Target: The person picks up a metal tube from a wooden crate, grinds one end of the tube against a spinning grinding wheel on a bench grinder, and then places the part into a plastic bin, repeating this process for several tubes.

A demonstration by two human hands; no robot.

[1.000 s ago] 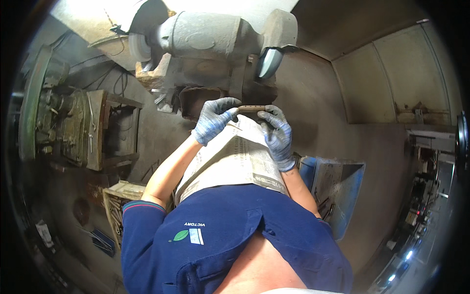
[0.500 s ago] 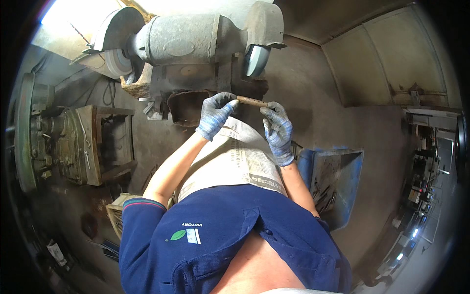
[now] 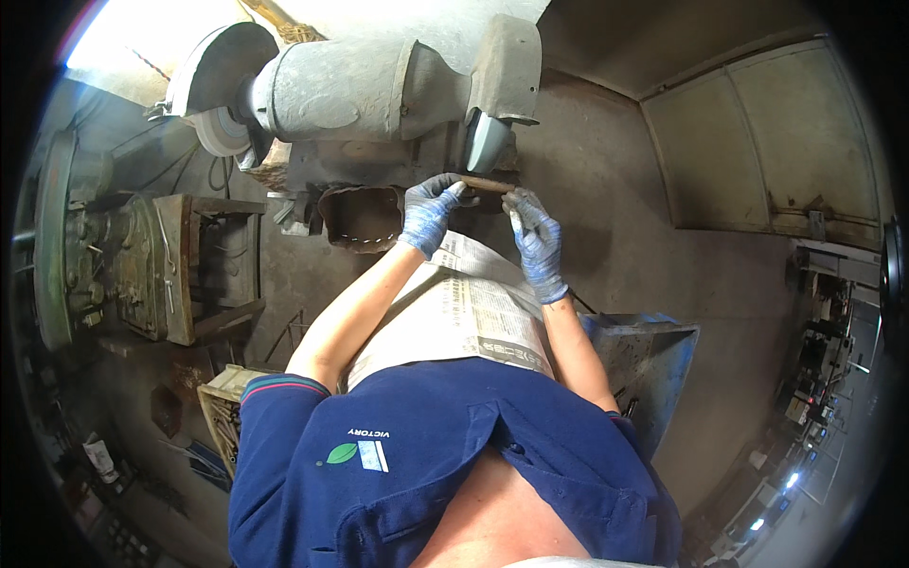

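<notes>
Both hands wear blue and grey work gloves. Between them is a short brownish metal rod [image 3: 488,184], roughly level. My left hand [image 3: 431,213] pinches its left end, and my right hand [image 3: 538,244] has fingertips closed on the right end. Just beyond the rod is the right grinding wheel [image 3: 487,144] of a grey bench grinder [image 3: 336,95]. Rod and wheel look very close; whether they touch I cannot tell. Whether the wheel is spinning does not show either. A white wheel [image 3: 221,133] sits on the grinder's left side.
A dark, ragged-rimmed container [image 3: 327,210] is below the grinder. Newspaper [image 3: 464,312] covers my lap. At right stands a blue bin [image 3: 653,327] with metal pieces; at left, a crate [image 3: 213,390] of parts and a green machine [image 3: 133,256]. A pale panelled cabinet [image 3: 767,133] is far right.
Both hands have brought the rod up close to the right grinding wheel. The row of small marks on its side no longer shows. The view has tilted slightly, shifting the surroundings.
</notes>
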